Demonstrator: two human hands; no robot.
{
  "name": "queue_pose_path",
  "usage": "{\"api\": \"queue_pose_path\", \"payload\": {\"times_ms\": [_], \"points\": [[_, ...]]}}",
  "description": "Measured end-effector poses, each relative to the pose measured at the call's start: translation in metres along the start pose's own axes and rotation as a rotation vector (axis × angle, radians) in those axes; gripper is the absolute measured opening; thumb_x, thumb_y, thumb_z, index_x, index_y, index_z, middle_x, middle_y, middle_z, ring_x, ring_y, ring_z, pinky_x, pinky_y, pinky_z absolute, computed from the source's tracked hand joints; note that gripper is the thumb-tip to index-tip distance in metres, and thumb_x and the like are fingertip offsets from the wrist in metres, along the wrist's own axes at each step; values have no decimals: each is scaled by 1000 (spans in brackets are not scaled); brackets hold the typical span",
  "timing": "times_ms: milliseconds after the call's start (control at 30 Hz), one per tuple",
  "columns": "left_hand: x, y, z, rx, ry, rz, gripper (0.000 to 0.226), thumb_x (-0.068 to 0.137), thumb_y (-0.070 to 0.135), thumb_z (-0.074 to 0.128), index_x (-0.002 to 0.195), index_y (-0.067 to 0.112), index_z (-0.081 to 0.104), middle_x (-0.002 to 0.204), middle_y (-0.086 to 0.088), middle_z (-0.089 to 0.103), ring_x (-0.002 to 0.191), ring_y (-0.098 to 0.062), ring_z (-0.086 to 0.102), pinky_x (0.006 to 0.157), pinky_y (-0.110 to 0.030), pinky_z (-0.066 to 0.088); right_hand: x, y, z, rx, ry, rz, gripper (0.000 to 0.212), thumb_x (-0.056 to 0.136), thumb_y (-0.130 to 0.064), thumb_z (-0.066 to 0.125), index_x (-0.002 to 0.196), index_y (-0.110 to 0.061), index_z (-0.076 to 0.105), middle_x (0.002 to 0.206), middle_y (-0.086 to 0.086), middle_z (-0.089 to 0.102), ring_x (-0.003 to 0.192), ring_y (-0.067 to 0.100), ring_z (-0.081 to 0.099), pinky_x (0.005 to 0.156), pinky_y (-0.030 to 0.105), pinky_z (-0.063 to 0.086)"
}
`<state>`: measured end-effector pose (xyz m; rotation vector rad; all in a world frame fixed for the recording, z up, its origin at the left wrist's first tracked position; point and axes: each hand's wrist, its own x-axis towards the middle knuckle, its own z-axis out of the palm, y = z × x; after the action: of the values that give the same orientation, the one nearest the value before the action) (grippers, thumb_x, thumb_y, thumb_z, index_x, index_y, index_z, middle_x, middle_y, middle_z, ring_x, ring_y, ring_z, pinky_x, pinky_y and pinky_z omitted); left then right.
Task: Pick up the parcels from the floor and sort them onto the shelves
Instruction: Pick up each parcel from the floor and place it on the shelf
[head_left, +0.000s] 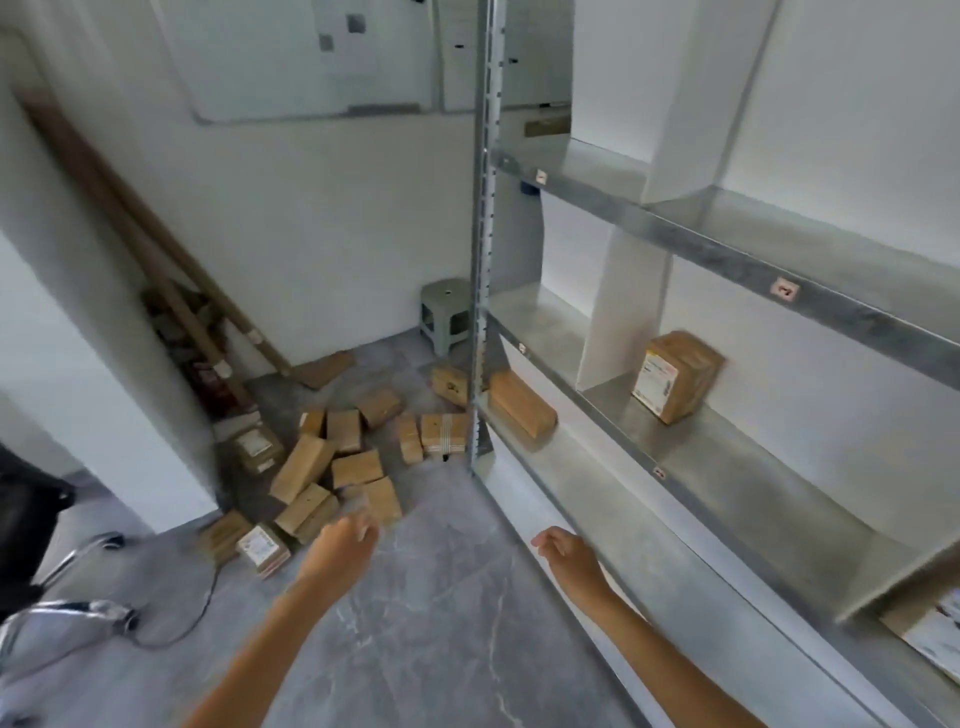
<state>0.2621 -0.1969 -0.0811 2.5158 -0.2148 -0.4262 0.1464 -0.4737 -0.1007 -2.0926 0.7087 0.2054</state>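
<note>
Head view shows both bare arms stretched forward over the grey floor (426, 623). The left hand (343, 545) has loosely curled fingers, holds nothing, and hangs just short of the near edge of a pile of brown parcels (332, 467). The right hand (566, 551), also loosely curled and holding nothing, is out in front of the lowest front edge of the metal shelf unit (727, 467) without touching it. The pile lies scattered on the floor between a white wall corner on the left and the unit's upright post (483, 260); two of its parcels lie against the foot of that post. One parcel (522, 402) sits at the left end of a low shelf, just behind the post. A labelled parcel (675, 382) stands on the middle shelf, right of a white divider panel (623, 312). Part of another labelled parcel (935, 629) shows at the frame's right edge, on a lower level. A small green stool (447, 317) stands by the back wall, beside the post. Long cardboard tubes (156, 270) lean in the left corner. A chair base (67, 613) and a dark cable (202, 608) lie on the floor at the left.
</note>
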Motion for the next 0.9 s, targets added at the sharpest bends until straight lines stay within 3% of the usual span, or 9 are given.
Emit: {"api": "queue_pose_path", "payload": {"times_ms": [67, 200, 333, 433, 533, 600, 700, 833, 900], "points": [[-2, -36, -21, 6, 30, -41, 23, 97, 20, 40, 87, 14, 60, 89, -7, 63, 86, -27, 63, 71, -30, 41, 8, -21, 25, -43, -80, -24, 26, 95, -19, 45, 97, -4, 66, 107, 13, 68, 99, 25, 61, 85, 30, 46], [9, -74, -44, -73, 133, -138, 25, 96, 24, 45, 101, 11, 66, 99, -8, 67, 92, -25, 62, 77, -30, 44, 39, -63, 62, -103, -203, -84, 25, 94, -10, 46, 105, -3, 68, 111, 13, 67, 106, 25, 61, 87, 29, 45], [36, -91, -58, -160, 237, -185, 22, 93, 13, 45, 85, 12, 65, 87, -7, 65, 82, -25, 60, 67, -29, 40, 86, -101, 93, -115, -287, -79, 26, 94, -12, 43, 102, -7, 68, 105, 7, 68, 101, 21, 62, 83, 27, 47], [74, -106, -74, -177, 354, -257, 23, 91, 9, 44, 89, 5, 67, 90, -12, 68, 84, -30, 62, 68, -33, 42, 129, -118, 114, -94, -335, -62, 25, 93, -12, 44, 99, -9, 68, 98, 9, 71, 97, 20, 64, 86, 30, 50], [123, -117, -92, -201, 402, -278, 24, 90, 4, 47, 92, 8, 70, 93, -10, 70, 79, -24, 60, 62, -28, 40, 178, -133, 129, -101, -367, -51, 23, 93, -13, 45, 98, -10, 68, 96, 11, 72, 85, 17, 64, 63, 15, 46], [158, -122, -102, -252, 408, -283, 21, 91, 4, 50, 90, 8, 70, 94, -11, 70, 82, -22, 61, 66, -30, 43, 215, -145, 134, -95, -381, -42, 24, 94, -14, 45, 100, -9, 67, 98, 11, 72, 80, 14, 61, 56, 12, 42], [207, -123, -117, -374, 373, -306, 21, 91, 2, 50, 86, 8, 69, 95, -14, 70, 91, -31, 65, 80, -41, 52, 268, -167, 135, -61, -382, 0, 25, 97, -12, 43, 100, -3, 66, 99, 19, 70, 80, 19, 61, 65, 23, 48], [271, -112, -135, -351, 389, -297, 25, 93, 1, 47, 89, 15, 68, 93, -7, 67, 76, -16, 60, 63, -22, 47, 332, -200, 128, -54, -362, 31, 26, 97, -12, 43, 103, -1, 65, 102, 18, 70, 74, 16, 59, 58, 15, 43], [294, -109, -140, -316, 393, -271, 26, 92, -1, 47, 93, 11, 70, 93, -2, 65, 80, -15, 58, 64, -20, 42, 355, -215, 127, -40, -328, 58, 26, 96, -10, 43, 102, 0, 66, 101, 19, 70, 81, 21, 62, 67, 20, 47]]}}
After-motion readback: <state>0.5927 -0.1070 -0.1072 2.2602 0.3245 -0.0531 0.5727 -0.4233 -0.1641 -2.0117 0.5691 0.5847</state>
